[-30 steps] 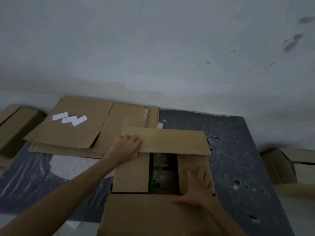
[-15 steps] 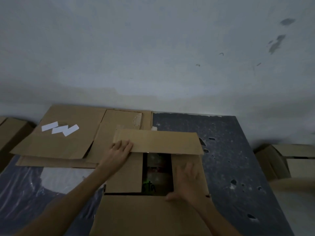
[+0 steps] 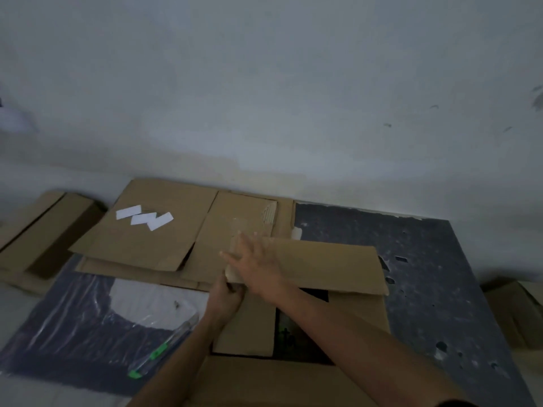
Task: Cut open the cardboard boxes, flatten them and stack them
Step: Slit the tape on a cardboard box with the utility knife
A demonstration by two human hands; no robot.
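An open cardboard box [image 3: 358, 315] stands on a dark mat in front of me. Its far flap [image 3: 329, 265] is folded toward me over the opening, and the left inner flap [image 3: 246, 327] lies flat. My left hand [image 3: 224, 298] grips the left corner of the far flap from below. My right hand [image 3: 257, 267] reaches across and lies on the left end of that flap with its fingers straight and spread. A knife with green parts [image 3: 163, 349] lies on the mat left of the box. Flattened cardboard sheets [image 3: 152, 239] are stacked at the back left.
White labels [image 3: 144, 217] sit on the top flattened sheet. Closed boxes [image 3: 44, 230] lie at the far left and another box [image 3: 517, 312] at the right edge. A grey wall runs behind. The dark mat [image 3: 426, 274] shows worn spots on its right.
My right hand left the right inner flap and crossed over to the left end of the far flap. My left hand slid down from on top of the flap to its corner.
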